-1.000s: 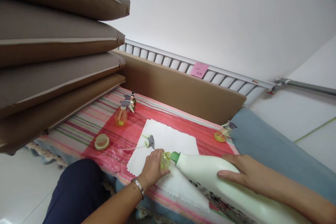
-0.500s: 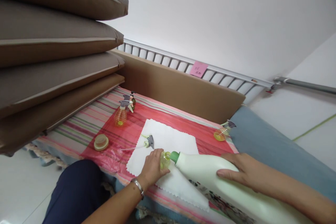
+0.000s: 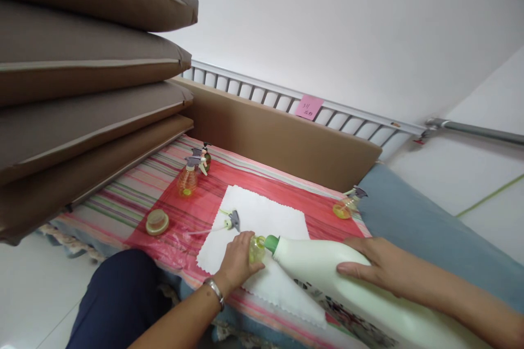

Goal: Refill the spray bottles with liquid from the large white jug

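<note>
My left hand (image 3: 237,259) is wrapped round a small clear yellowish spray bottle (image 3: 257,250) without its top, above a white cloth (image 3: 270,215). In my right hand (image 3: 370,264) lies a big pale-green detergent bottle (image 3: 315,262), tipped so that its green neck (image 3: 272,243) is right at the small bottle's mouth. Whether liquid is flowing, I cannot make out. On the cloth, a grey and light-green trigger sprayer head (image 3: 232,221) rests with its tube stretching left.
A round lid (image 3: 157,222) sits on the red plastic sheet (image 3: 167,251). Spray bottles stand at the back left (image 3: 188,179) and at the right (image 3: 346,206). Brown cushions (image 3: 94,87) are stacked at left; a brown board (image 3: 278,136) leans behind, before a railing bearing a pink note (image 3: 309,107).
Almost nothing differs. Both hands keep their grips and the detergent bottle stays tipped at the small bottle; the whole view has shifted very slightly.
</note>
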`<state>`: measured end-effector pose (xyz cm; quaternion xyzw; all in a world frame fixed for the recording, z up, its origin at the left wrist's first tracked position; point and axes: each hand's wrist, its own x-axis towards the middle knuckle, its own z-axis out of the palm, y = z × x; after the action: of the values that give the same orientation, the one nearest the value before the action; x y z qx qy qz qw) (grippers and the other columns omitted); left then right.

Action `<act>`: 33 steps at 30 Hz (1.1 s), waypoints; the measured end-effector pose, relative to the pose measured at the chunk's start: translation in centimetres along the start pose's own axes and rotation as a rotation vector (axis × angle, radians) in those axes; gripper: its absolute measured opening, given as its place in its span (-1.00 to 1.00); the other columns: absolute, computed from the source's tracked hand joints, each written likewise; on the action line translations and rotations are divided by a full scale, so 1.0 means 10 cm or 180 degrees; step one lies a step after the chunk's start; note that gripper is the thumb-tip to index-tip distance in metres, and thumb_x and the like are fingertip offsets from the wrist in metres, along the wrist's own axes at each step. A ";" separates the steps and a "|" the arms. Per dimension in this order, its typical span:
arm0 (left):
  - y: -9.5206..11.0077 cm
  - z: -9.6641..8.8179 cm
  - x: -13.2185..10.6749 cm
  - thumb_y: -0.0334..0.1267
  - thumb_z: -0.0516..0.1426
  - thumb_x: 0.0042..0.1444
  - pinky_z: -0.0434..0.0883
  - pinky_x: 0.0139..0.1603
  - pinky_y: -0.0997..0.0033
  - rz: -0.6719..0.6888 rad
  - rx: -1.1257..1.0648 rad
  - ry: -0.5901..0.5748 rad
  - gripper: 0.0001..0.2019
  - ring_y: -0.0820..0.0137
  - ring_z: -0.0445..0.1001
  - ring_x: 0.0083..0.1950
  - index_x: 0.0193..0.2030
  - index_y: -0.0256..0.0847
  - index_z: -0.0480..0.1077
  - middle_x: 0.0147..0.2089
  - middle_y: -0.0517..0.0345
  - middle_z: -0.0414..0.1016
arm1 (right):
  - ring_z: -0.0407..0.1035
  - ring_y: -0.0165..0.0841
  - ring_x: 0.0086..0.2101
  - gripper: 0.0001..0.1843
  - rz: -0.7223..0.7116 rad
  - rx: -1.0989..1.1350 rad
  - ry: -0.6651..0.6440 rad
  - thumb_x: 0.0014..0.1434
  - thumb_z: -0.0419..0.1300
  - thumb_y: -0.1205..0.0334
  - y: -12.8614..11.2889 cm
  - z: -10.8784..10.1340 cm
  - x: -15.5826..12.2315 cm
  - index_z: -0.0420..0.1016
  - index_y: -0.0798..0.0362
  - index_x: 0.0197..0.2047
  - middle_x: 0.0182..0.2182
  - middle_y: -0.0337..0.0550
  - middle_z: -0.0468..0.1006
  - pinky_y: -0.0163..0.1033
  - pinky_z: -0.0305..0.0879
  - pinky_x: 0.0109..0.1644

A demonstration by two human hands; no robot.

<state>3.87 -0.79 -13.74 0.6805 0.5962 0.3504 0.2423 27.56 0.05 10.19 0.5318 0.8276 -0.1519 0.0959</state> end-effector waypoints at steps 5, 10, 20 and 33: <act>-0.01 0.02 0.00 -0.18 0.29 -0.18 0.22 0.10 0.22 0.0015 -0.0012 0.0014 -0.31 0.19 0.27 0.12 0.12 -0.20 0.15 0.12 -0.01 0.32 | 0.43 -0.18 -0.31 -0.59 -0.0006 0.0174 -0.0210 0.11 0.06 -0.17 -0.05 -0.04 0.00 0.46 0.01 -0.32 -0.32 -0.14 0.59 -0.23 0.31 -0.28; -0.01 0.01 0.01 -0.19 0.29 -0.17 0.23 0.09 0.22 0.0022 -0.0006 0.0011 -0.33 0.19 0.28 0.12 0.11 -0.19 0.16 0.11 -0.01 0.33 | 0.43 -0.18 -0.30 -0.62 0.0002 0.0244 -0.0249 0.11 0.08 -0.13 -0.06 -0.04 -0.01 0.46 0.02 -0.30 -0.31 -0.13 0.59 -0.24 0.30 -0.29; -0.02 0.01 0.02 -0.18 0.30 -0.18 0.24 0.08 0.22 0.0043 0.0035 -0.0002 -0.32 0.19 0.29 0.11 0.11 -0.21 0.16 0.10 -0.02 0.33 | 0.43 -0.17 -0.28 -0.63 -0.0026 0.0243 -0.0213 0.11 0.09 -0.12 -0.09 -0.06 -0.02 0.46 0.02 -0.30 -0.29 -0.14 0.59 -0.21 0.29 -0.23; -0.02 0.02 0.03 -0.18 0.30 -0.19 0.24 0.08 0.18 -0.0010 0.0052 -0.0049 -0.31 0.18 0.29 0.11 0.11 -0.16 0.15 0.11 -0.01 0.33 | 0.44 -0.16 -0.29 -0.63 -0.0004 0.0279 -0.0238 0.09 0.10 -0.09 -0.10 -0.08 -0.02 0.47 0.04 -0.30 -0.30 -0.10 0.59 -0.24 0.31 -0.29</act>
<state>3.91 -0.44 -13.91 0.6842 0.5982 0.3399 0.2419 26.72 -0.19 11.17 0.5289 0.8163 -0.2078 0.1034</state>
